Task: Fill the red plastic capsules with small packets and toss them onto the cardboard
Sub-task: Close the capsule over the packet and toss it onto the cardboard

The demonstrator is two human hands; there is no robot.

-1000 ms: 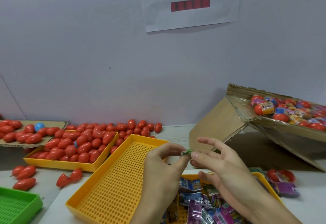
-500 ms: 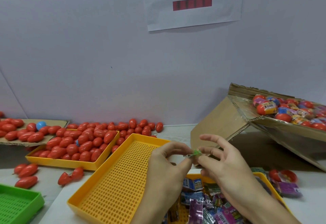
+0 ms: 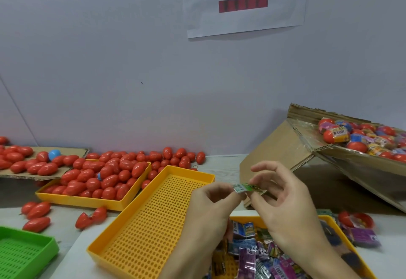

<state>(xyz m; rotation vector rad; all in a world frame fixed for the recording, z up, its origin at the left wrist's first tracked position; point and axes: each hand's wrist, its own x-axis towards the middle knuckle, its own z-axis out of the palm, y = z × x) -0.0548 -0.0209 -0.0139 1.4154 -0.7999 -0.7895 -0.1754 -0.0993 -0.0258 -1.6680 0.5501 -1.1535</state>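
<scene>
The left hand (image 3: pixel 211 204) and right hand (image 3: pixel 283 208) are pinching a green packet (image 3: pixel 247 188), now unfolding longer between them above the yellow packet tray (image 3: pixel 329 219), suggesting it is being readied for a red capsule (image 3: pixel 90 217).

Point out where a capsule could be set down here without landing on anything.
The perforated floor of the middle yellow tray is bare, and so is the green tray. A strip of table lies open between the capsules by the wall and the cardboard box. Crowded: the left tray full of capsules, and the packet tray under both hands.
</scene>
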